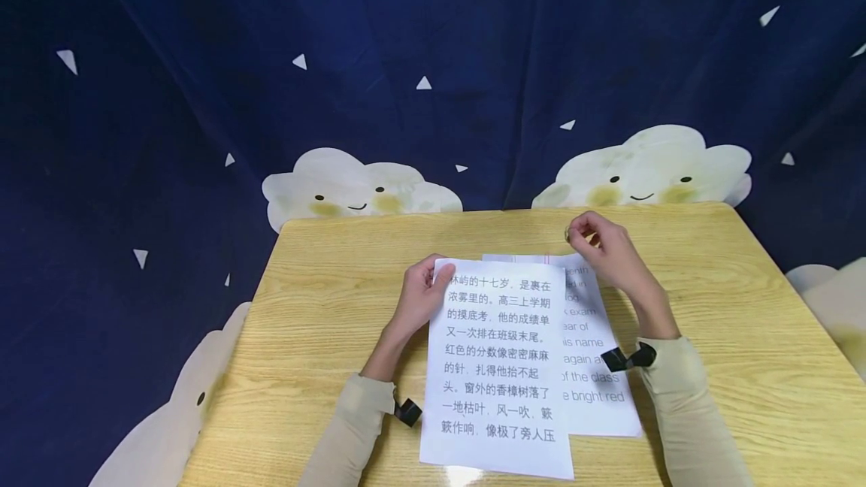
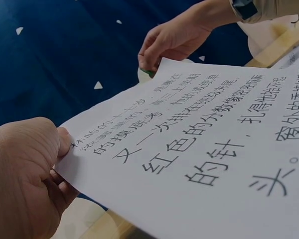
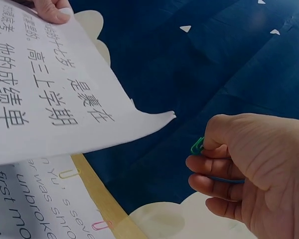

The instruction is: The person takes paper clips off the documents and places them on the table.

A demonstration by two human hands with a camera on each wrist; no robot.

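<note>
My left hand (image 1: 419, 295) pinches the upper left edge of white paper (image 1: 501, 367) printed with Chinese text, thumb on top. The paper is raised off the table, and its free corner curls up in the right wrist view. Beyond that corner, my right hand (image 1: 609, 250) pinches a small green paper clip (image 3: 197, 145) between thumb and forefinger, apart from the paper. A thin blue strip shows between the right fingers; I cannot tell what it is. Underneath lies a sheet with English text (image 1: 595, 378), partly covered, with a yellow paper clip (image 3: 69, 174) and a pink paper clip (image 3: 100, 225) on its top edge.
The light wooden table (image 1: 325, 322) extends to both sides of the papers. Behind it hangs a dark blue curtain (image 1: 379, 36) with white triangles and smiling clouds. Each wrist wears a black camera band.
</note>
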